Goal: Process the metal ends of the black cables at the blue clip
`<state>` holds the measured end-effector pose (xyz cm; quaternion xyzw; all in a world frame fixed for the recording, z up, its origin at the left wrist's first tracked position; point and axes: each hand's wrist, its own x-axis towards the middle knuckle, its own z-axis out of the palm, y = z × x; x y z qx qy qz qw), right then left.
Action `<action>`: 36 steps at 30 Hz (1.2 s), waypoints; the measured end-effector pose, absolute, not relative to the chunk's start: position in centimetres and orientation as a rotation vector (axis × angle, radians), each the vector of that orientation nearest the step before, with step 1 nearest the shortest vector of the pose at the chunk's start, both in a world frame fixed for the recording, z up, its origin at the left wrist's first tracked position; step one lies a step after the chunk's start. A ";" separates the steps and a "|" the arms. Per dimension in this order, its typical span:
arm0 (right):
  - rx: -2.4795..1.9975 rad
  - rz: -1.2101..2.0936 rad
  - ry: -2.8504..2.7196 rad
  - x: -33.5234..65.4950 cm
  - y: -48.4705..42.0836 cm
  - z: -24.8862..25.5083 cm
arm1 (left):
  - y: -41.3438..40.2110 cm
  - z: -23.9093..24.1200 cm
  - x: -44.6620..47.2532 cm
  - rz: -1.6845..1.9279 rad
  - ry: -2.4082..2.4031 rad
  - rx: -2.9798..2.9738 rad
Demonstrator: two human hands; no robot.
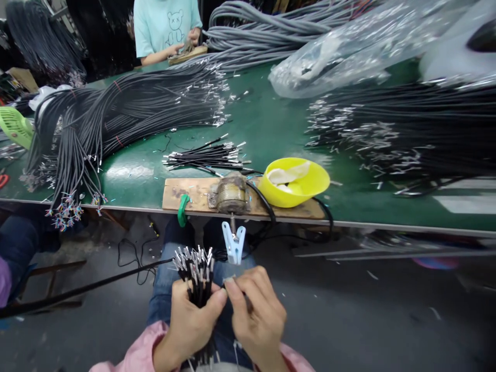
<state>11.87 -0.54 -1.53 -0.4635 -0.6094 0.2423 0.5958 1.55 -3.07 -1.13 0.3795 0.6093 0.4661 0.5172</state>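
Note:
My left hand [191, 323] is closed around a bundle of short black wires [197, 274] with bare metal tips pointing up, held over my lap. My right hand [258, 315] is beside it, its thumb and fingers pinched at the bundle's right side, touching the wires. Just above the hands a pale blue clothespin [233, 243] hangs from a small motor [231, 195] fixed to a wooden board [186, 194] at the table's front edge. A small pile of cut black wires [209, 156] lies on the green table [271, 124] behind the board.
A yellow bowl [294, 182] sits on the board's right end. Large bundles of black cable [116, 113] lie left and right [406, 129], grey cable [271, 31] and a clear plastic bag [349, 51] at the back. A person in a teal shirt [166, 26] works across the table.

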 end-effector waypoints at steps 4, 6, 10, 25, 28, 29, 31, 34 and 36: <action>-0.997 0.916 -1.268 11.5 -0.5 -2.7 | -3.3 -2.1 1.5 1.037 1.300 0.798; -0.937 1.214 -1.156 11.7 -0.3 -3.4 | -3.2 -2.3 1.4 1.015 1.280 0.815; -0.887 1.588 -0.926 12.2 0.1 -3.8 | -3.1 -2.1 1.1 0.984 1.303 0.853; -1.070 1.414 -1.213 14.1 1.0 -1.9 | -3.1 -0.5 0.8 0.996 1.554 1.069; -1.164 1.429 -1.140 13.0 0.2 -1.7 | -3.0 -0.2 0.9 0.973 1.542 1.101; -1.190 1.396 -1.111 12.6 0.1 -1.6 | -3.1 -0.1 0.9 0.959 1.534 1.116; -1.242 1.311 -1.065 12.1 0.1 -1.8 | -3.3 -0.1 0.9 0.933 1.528 1.137; -1.302 1.239 -0.975 12.4 0.6 -2.5 | -3.5 -0.3 0.9 0.923 1.545 1.112; -1.262 1.268 -0.925 13.0 0.9 -3.0 | -3.6 -0.6 1.0 0.926 1.544 1.062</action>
